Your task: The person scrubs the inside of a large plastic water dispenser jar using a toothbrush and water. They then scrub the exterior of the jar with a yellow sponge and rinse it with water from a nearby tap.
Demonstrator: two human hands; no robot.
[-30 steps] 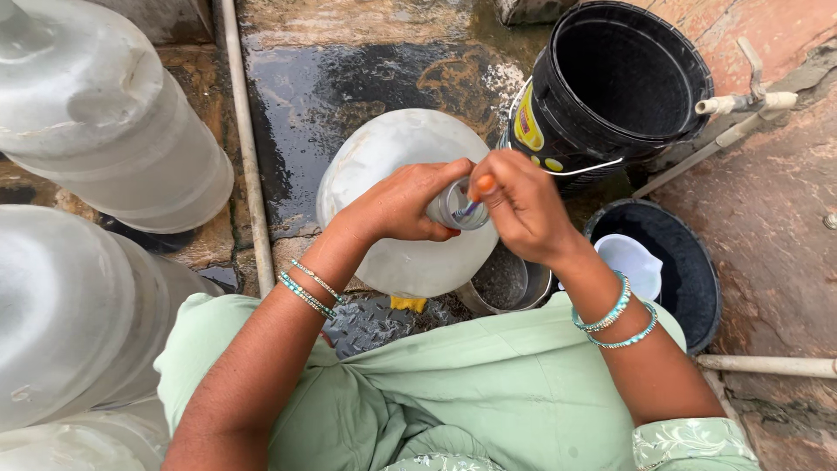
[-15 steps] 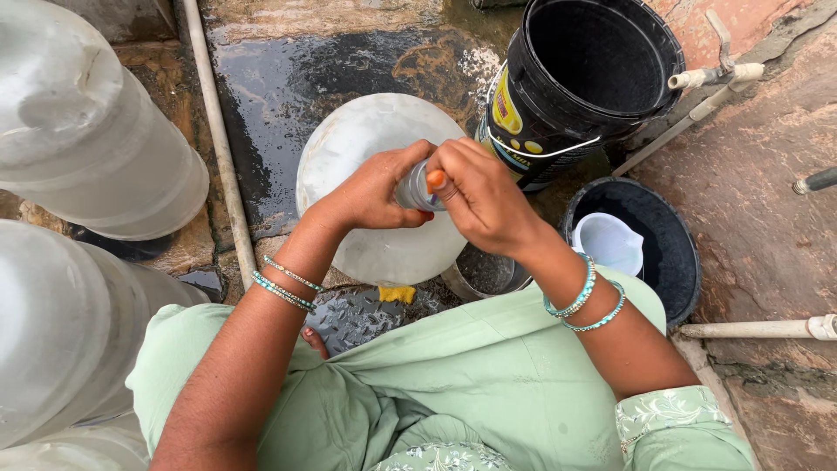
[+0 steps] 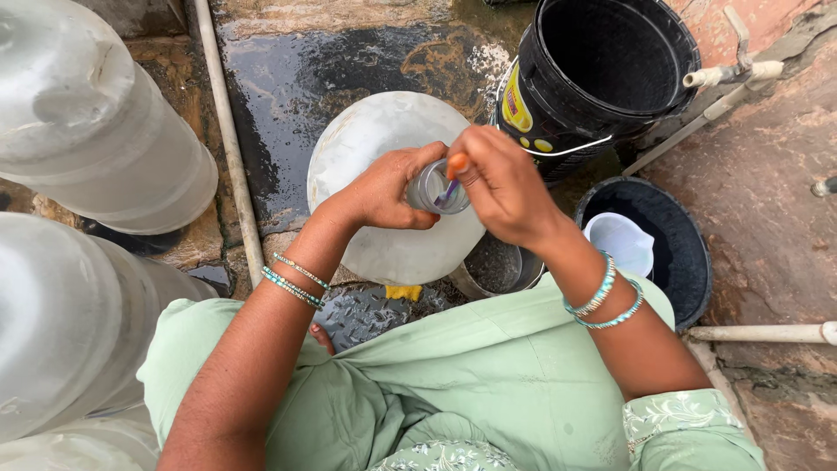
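A large translucent water jug (image 3: 375,148) stands upright on the wet stone floor in front of me. My left hand (image 3: 384,187) grips its neck at the mouth (image 3: 433,187). My right hand (image 3: 501,179) pinches a thin purple brush handle (image 3: 451,192) that goes down into the jug's mouth. I wear teal bangles on both wrists and a light green garment.
A black bucket (image 3: 602,70) stands at the upper right beside a white tap pipe (image 3: 728,74). A black lid (image 3: 689,253) holds a small white cup (image 3: 621,242). A steel bowl (image 3: 497,266) sits by the jug. Two more big jugs (image 3: 87,113) lie left; a white pipe (image 3: 228,139) runs alongside.
The view has shifted slightly, so the jug and bucket sit a little lower and to the right in frame. Both hands stay at the jug's mouth; my right hand has shifted a little on the brush.
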